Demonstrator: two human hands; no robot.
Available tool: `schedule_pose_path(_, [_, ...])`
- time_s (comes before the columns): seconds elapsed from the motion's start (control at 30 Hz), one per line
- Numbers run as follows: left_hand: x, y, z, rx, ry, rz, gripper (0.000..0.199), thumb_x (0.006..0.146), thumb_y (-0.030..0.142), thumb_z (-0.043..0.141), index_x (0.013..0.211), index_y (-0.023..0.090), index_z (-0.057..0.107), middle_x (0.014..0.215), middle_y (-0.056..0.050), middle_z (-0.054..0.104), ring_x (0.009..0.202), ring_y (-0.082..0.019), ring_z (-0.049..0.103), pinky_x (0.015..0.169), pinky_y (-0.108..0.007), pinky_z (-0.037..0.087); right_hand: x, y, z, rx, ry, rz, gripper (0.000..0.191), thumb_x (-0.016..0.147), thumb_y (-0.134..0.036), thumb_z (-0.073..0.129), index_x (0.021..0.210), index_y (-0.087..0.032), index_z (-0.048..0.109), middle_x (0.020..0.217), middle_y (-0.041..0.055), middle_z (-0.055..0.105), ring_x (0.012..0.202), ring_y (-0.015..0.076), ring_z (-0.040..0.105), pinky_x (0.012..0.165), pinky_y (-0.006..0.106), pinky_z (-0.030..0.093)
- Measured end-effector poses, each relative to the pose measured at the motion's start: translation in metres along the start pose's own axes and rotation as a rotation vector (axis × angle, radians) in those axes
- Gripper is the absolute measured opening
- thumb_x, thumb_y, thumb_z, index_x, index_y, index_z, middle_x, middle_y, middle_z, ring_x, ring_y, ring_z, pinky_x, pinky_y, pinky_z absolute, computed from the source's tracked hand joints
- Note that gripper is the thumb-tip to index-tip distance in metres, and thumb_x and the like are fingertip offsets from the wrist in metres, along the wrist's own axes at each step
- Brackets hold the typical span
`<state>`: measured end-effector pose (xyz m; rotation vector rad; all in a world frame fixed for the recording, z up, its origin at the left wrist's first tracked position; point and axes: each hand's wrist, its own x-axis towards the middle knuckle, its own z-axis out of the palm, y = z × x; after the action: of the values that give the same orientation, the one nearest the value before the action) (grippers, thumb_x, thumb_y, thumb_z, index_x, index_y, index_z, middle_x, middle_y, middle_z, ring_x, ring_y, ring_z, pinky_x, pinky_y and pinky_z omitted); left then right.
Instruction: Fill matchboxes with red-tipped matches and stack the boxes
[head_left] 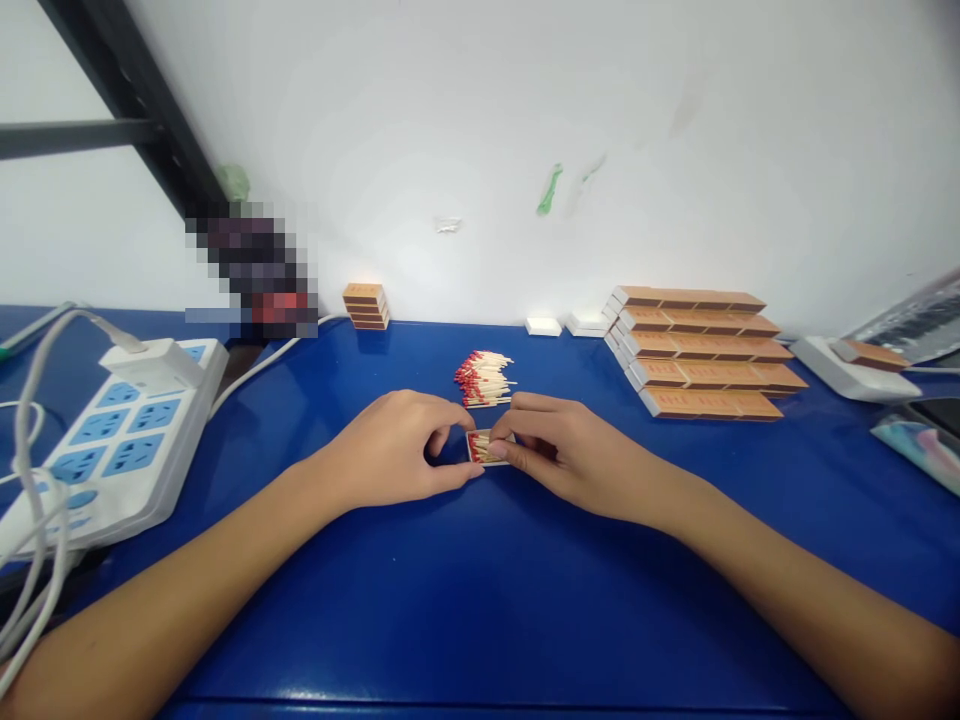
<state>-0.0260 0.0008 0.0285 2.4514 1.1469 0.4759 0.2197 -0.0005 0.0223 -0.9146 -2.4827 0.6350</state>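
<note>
A small matchbox tray (471, 452) holding red-tipped matches (480, 446) lies on the blue table in front of me. My left hand (405, 450) curls around its left end, index finger by the far edge and thumb at the near edge, steadying it. Over the tray's right part, my right hand (562, 445) is closed in a pinch, thumb and fingertips on the matches inside. Those fingers hide the tray's right end. Just beyond both hands sits a loose pile of matches (486, 380), red heads mostly to the left.
Stacked matchboxes (697, 345) rise at the right rear; a smaller matchbox stack (366, 306) stands at the left rear. White trays (543, 326) lie by the wall. A power strip (120, 430) with cables occupies the left. A white device (847, 370) bearing a matchbox is far right.
</note>
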Motion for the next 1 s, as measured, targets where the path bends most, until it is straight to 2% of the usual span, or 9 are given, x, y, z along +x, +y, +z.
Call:
schedule_pose_path(0.17, [-0.0001,-0.0008,-0.0003,0.001,-0.004,0.005,0.027,0.087,0.042,0.074,0.103,0.021,0.077,0.066,0.004,0.06,0.057,-0.011,0.051,0.056,-0.026,0.036,-0.0006,0.0004,-0.0013,0.009,-0.036,-0.003,0.03,0.111,-0.033,0.046,0.102,-0.021,0.071,0.092,0.004,0.062,0.08,0.0154,0.057,0.074,0.03,0.045])
schedule_pose_path(0.4, [0.0001,-0.001,0.0003,0.006,-0.001,0.006,0.026,0.085,0.041,0.075,0.102,0.021,0.078,0.065,0.003,0.06,0.056,-0.011,0.051,0.057,-0.026,0.036,-0.0022,0.0041,-0.0036,-0.119,-0.011,-0.015,0.036,0.112,-0.038,0.042,0.101,-0.02,0.071,0.087,0.0047,0.06,0.075,0.0163,0.055,0.068,0.03,0.041])
schedule_pose_path(0.57, [0.0005,-0.0009,-0.0003,0.014,-0.008,0.016,0.027,0.086,0.042,0.074,0.102,0.02,0.078,0.066,0.003,0.06,0.057,-0.011,0.052,0.057,-0.026,0.036,-0.0022,0.0024,-0.0024,-0.119,-0.054,0.001,0.034,0.112,-0.036,0.042,0.102,-0.02,0.07,0.091,0.0055,0.063,0.076,0.0168,0.057,0.071,0.031,0.043])
schedule_pose_path(0.8, [0.0002,-0.0006,0.0,-0.001,-0.011,-0.005,0.027,0.085,0.043,0.075,0.102,0.022,0.078,0.066,0.004,0.06,0.057,-0.011,0.052,0.057,-0.026,0.036,-0.0033,0.0054,-0.002,-0.155,-0.06,0.075,0.029,0.112,-0.033,0.042,0.099,-0.02,0.065,0.093,0.0049,0.064,0.078,0.0172,0.058,0.073,0.032,0.043])
schedule_pose_path(1.0, [0.0007,0.001,-0.0006,-0.008,-0.018,-0.01,0.025,0.085,0.041,0.076,0.101,0.022,0.078,0.066,0.004,0.06,0.058,-0.011,0.052,0.057,-0.026,0.036,-0.0031,0.0016,-0.0003,-0.185,-0.061,0.077,0.027,0.111,-0.03,0.042,0.095,-0.019,0.061,0.091,0.0048,0.063,0.076,0.0169,0.056,0.071,0.032,0.042])
